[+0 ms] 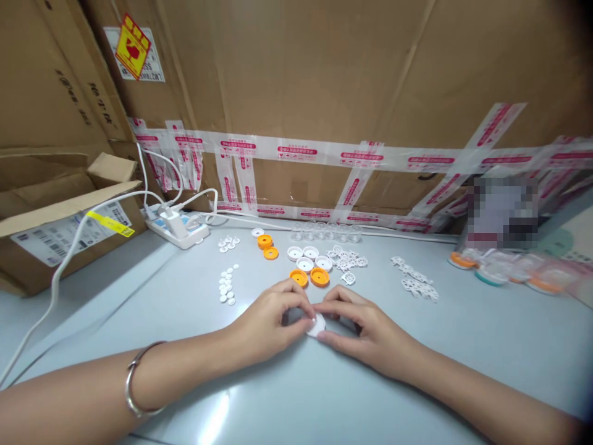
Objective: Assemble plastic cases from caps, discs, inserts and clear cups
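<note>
1. Cardboard (324, 68) is filling the whole upper half of the frame as a wall, with printed tape (296, 151) running across it in strips.
2. A grey table (486, 346) is taking up the lower half, and both forearms are reaching in from the bottom edge; a metal bracelet (132, 383) is sitting on the left wrist.
3. An open box (55, 228) is lying at the left edge, and a power strip (178, 228) with white cables is resting just beside it.
4. The left hand (266, 327) and the right hand (365, 334) are meeting at the lower centre of the frame, fingertips curled inward and pinching.
5. A small white cap (317, 326) is sitting between the two hands, touching the table. Both hands are gripping it from opposite sides, so neither is clearly nearer. It looks round, with no long axis to speak of, and is tilting slightly.
6. Orange caps (319, 277) and white caps (306, 264) are lying just above the hands, towards the middle of the frame.
7. White lacy pieces (417, 284) are lying scattered to the right of centre, and small white discs (227, 287) are lying left of centre.
8. Clear cups (327, 232) are standing in a row near the wall, too blurred to describe further.
</note>
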{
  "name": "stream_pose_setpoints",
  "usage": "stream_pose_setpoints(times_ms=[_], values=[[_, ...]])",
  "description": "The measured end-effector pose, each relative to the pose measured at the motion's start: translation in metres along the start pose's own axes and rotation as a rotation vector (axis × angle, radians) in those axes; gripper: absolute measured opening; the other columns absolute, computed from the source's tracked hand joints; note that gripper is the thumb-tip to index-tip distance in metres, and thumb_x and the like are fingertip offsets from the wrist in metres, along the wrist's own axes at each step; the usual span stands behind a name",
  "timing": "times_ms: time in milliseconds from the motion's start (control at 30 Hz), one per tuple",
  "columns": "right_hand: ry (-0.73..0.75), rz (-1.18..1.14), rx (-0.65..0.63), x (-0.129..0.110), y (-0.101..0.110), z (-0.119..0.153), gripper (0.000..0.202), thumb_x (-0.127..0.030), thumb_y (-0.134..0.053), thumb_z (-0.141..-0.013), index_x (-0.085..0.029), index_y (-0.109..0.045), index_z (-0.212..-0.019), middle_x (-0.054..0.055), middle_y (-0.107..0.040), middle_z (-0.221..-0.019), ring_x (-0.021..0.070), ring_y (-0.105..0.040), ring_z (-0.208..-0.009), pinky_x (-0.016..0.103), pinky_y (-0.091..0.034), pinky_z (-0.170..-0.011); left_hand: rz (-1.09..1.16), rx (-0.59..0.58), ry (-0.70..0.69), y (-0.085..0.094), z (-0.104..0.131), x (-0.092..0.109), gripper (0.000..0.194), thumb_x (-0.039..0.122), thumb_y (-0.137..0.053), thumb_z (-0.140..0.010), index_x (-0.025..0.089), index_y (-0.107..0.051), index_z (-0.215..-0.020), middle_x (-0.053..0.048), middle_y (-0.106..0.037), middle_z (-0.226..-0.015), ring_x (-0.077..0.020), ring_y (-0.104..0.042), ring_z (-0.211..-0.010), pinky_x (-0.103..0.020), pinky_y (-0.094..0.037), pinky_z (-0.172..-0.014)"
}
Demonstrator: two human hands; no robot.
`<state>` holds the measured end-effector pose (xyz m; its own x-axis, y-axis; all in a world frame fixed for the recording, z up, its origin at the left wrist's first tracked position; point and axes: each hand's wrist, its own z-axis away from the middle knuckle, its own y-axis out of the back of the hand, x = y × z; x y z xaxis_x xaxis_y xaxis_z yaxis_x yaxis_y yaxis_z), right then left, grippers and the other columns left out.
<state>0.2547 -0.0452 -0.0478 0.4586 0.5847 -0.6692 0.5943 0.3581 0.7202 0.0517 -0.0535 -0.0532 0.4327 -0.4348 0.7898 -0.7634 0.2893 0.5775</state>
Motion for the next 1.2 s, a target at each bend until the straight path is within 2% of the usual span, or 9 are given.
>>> stream_pose_setpoints(times_ms=[133,233,333,467,667,933,1200], values=[[0.096,-0.006,0.093,0.006,-0.003,0.002,0.036,-0.026,-0.062,-0.080,-0.021,-0.056,-0.116,0.006,-0.060,-0.112,0.0157,-0.057,-0.103,0.027,-0.045,-0.091,-0.020,0.003,-0.059,0.001,-0.001,0.000,0.014,0.012,-0.058,-0.078,0.018,-0.069,-0.083,-0.003,-0.061,-0.090,-0.0137,-0.058,-0.087,-0.025,-0.046,-0.082],[0.074,-0.014,0.122,0.009,-0.004,0.004,0.041,-0.029,-0.063,-0.080,-0.021,-0.054,-0.119,0.005,-0.065,-0.109,0.0155,-0.061,-0.099,0.027,-0.048,-0.089,-0.066,-0.026,-0.145,0.004,-0.001,-0.001,0.017,0.013,-0.056,-0.080,0.017,-0.070,-0.089,-0.004,-0.066,-0.092,-0.0131,-0.062,-0.085,-0.023,-0.048,-0.079],[0.042,-0.020,0.136,0.008,-0.004,0.004,0.033,-0.030,-0.064,-0.079,-0.021,-0.058,-0.110,0.003,-0.069,-0.103,0.0151,-0.064,-0.093,0.026,-0.050,-0.084,-0.122,-0.073,-0.262,0.010,-0.002,-0.004,0.020,0.015,-0.053,-0.084,0.017,-0.069,-0.096,-0.005,-0.069,-0.096,-0.0130,-0.064,-0.087,-0.021,-0.049,-0.080],[0.091,0.006,0.149,0.007,-0.003,0.003,0.017,-0.026,-0.063,-0.080,-0.022,-0.065,-0.096,0.002,-0.071,-0.097,0.0144,-0.065,-0.089,0.026,-0.052,-0.081,-0.173,-0.190,-0.361,0.020,-0.004,-0.007,0.024,0.019,-0.050,-0.087,0.020,-0.067,-0.104,-0.005,-0.068,-0.108,-0.0137,-0.065,-0.094,-0.023,-0.051,-0.084],[0.220,0.093,0.199,0.008,-0.005,0.005,0.019,-0.025,-0.060,-0.082,-0.023,-0.066,-0.100,0.003,-0.072,-0.097,0.0145,-0.066,-0.090,0.027,-0.052,-0.082,-0.264,-0.238,-0.401,0.025,-0.005,-0.007,0.028,0.019,-0.046,-0.089,0.021,-0.064,-0.111,-0.007,-0.064,-0.116,-0.0150,-0.063,-0.100,-0.025,-0.050,-0.089],[0.387,0.216,0.242,0.011,-0.007,0.005,0.017,-0.020,-0.059,-0.084,-0.021,-0.067,-0.099,0.005,-0.072,-0.097,0.0152,-0.067,-0.088,0.029,-0.053,-0.080,-0.356,-0.256,-0.413,0.025,-0.003,-0.002,0.029,0.020,-0.041,-0.091,0.018,-0.064,-0.110,-0.007,-0.063,-0.116,-0.0146,-0.062,-0.102,-0.023,-0.048,-0.091],[0.383,0.429,0.185,0.001,-0.006,0.006,0.019,-0.019,-0.049,-0.089,-0.017,-0.067,-0.095,0.009,-0.069,-0.093,0.0177,-0.065,-0.085,0.031,-0.055,-0.074,-0.506,-0.242,-0.475,0.022,0.003,0.006,0.029,0.016,-0.043,-0.088,0.014,-0.063,-0.109,-0.012,-0.063,-0.112,-0.0190,-0.062,-0.097,-0.029,-0.050,-0.086]])
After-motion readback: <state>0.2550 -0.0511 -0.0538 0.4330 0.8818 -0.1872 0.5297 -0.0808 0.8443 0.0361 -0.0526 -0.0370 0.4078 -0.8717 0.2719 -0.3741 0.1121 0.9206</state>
